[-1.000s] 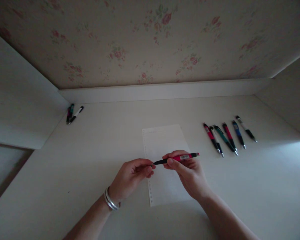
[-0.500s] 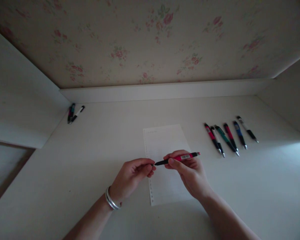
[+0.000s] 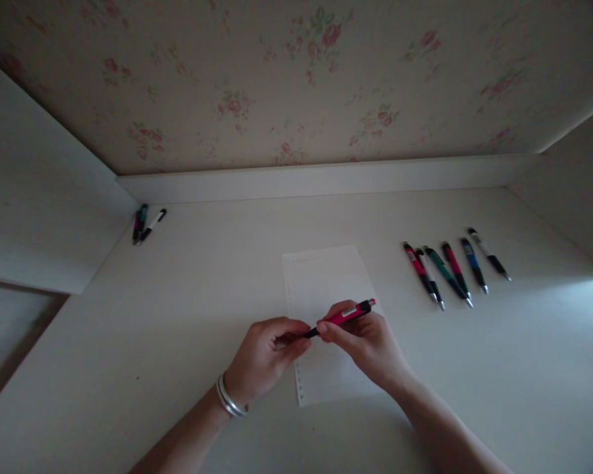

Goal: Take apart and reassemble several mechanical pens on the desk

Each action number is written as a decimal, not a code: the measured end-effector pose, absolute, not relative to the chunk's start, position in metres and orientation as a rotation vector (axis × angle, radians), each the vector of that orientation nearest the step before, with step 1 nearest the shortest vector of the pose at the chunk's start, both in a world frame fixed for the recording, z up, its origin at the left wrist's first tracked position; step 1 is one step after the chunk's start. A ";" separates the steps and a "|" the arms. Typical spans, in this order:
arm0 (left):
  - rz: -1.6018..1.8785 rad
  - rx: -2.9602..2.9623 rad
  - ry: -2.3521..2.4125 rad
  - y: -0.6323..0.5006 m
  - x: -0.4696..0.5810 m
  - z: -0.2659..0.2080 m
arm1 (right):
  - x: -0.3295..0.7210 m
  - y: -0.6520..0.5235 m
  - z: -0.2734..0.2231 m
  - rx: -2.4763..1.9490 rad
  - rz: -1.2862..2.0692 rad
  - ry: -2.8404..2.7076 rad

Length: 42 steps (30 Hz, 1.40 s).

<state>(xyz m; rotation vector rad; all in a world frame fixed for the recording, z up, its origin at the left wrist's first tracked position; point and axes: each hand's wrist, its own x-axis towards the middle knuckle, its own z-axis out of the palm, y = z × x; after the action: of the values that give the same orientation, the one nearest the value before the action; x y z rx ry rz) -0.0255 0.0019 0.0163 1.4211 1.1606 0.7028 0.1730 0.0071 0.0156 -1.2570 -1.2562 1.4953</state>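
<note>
A red and black ballpoint pen (image 3: 348,315) is held slanted above a sheet of paper (image 3: 326,276), its clicker end up to the right. My right hand (image 3: 368,342) is closed round its barrel, thumb and fingers pinching near the black grip. My left hand (image 3: 269,352), with silver bangles (image 3: 230,398) at the wrist, pinches the pen's lower tip end. Those fingertips hide the tip itself. The sheet has punched holes down its left side and lies under both hands.
Several red, green, blue and white pens (image 3: 452,270) lie side by side on the right of the white desk (image 3: 202,263). A few more pens (image 3: 145,224) rest in the far left corner. White panels (image 3: 29,178) and floral wallpaper (image 3: 277,85) bound the desk.
The pen and my right hand have moved left, toward my left hand. The left fingers now cover the pen's tip end, where a small metallic piece showed between them earlier.
</note>
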 end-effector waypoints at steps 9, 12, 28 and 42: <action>0.806 1.608 1.235 -0.001 -0.025 0.019 | 0.173 0.006 0.017 -1.240 1.490 -1.248; 0.852 1.612 1.271 0.000 -0.024 0.021 | 0.169 0.003 0.020 -1.208 1.482 -1.230; 0.928 1.712 1.252 -0.003 -0.022 0.014 | 0.164 -0.005 0.017 -0.996 1.549 -1.168; 0.921 1.602 1.281 -0.006 -0.022 0.011 | 0.165 -0.005 0.015 -1.119 1.447 -1.191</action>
<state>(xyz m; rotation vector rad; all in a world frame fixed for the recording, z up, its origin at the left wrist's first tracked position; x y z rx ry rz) -0.0222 -0.0057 0.0108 1.6024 1.2807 0.9210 0.1649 -0.0055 0.0145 -1.1191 -1.1907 1.4468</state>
